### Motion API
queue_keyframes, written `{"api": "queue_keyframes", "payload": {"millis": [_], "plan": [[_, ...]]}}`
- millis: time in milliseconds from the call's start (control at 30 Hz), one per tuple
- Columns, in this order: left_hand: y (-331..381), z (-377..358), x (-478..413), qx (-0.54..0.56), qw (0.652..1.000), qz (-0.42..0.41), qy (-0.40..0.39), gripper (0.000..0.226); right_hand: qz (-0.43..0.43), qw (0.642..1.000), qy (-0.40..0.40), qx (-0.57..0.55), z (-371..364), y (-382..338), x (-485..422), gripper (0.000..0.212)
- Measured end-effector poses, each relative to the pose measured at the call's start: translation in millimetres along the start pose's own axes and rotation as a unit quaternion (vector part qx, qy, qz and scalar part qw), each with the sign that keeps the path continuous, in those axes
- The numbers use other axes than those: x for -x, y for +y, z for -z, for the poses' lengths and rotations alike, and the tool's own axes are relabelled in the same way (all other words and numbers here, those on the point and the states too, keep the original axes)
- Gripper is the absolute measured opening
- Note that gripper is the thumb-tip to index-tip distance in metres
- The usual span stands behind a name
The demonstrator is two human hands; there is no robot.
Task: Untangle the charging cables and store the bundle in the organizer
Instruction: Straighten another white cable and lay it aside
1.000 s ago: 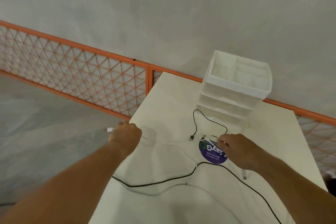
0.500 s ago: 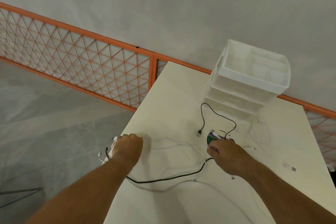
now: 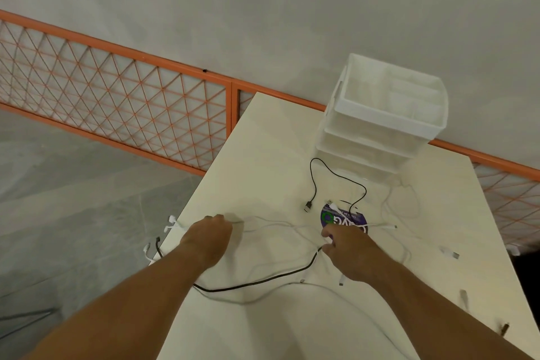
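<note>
Def the untangling step imo: nothing's bundled, and the organizer [image 3: 385, 114] has no cable in it that I can see. Left hand [image 3: 209, 238] is a fist at the table's [image 3: 263, 131] left edge, curled round the white cables [image 3: 271, 223], w/ a few plug ends dangling off the edge just beside it. Right hand [image 3: 347, 248] is mid-table, fingers down, pinching where the black cable [image 3: 257, 282] runs in (looks like a white strand is in that pinch too, can't say for sure). That black one sags in a loop b/w both arms, and white strands cross it, so the mess sits b/w the hands. A short black cable [image 3: 314, 181] lies apart, b/w the right hand and the organizer, one end over a purple sticker [image 3: 342, 218]. Next move prob needs one hand to anchor while the other feeds a single strand out of the crossings, slowly, since yanking could tighten the loops. Organizer's at the far side, well beyond both hands.
</note>
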State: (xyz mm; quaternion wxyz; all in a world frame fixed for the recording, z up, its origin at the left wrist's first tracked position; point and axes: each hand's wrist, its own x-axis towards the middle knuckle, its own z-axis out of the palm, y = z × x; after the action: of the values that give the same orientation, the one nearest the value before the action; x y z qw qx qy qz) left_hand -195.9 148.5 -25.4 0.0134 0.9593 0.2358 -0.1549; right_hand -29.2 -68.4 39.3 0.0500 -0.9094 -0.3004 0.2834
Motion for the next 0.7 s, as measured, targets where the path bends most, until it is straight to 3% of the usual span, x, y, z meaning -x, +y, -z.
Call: {"api": "queue_keyframes", "payload": {"millis": [100,333,500,700], "plan": [[2.0,0.3,-1.7,0.002,1.0,-0.006,-0.003,0.029,-0.007,0.998,-0.011,-0.054,-14.7,5.7,3.3,0.031],[6.8,1.4,-5.2,0.011,1.0,-0.007,-0.012,0.027,0.001,1.0,-0.016,0.012,-24.3,19.1,6.3,0.036],[15.8,4.8,-10.1,0.021,1.0,-0.006,-0.003,0.027,-0.009,0.999,-0.042,-0.009,-26.7,32.4,5.9,0.048],[28.4,8.1,-18.5,0.04,0.999,-0.012,0.004,0.028,-0.027,1.0,0.007,0.01,-17.2,49.1,-2.6,0.033]]}}
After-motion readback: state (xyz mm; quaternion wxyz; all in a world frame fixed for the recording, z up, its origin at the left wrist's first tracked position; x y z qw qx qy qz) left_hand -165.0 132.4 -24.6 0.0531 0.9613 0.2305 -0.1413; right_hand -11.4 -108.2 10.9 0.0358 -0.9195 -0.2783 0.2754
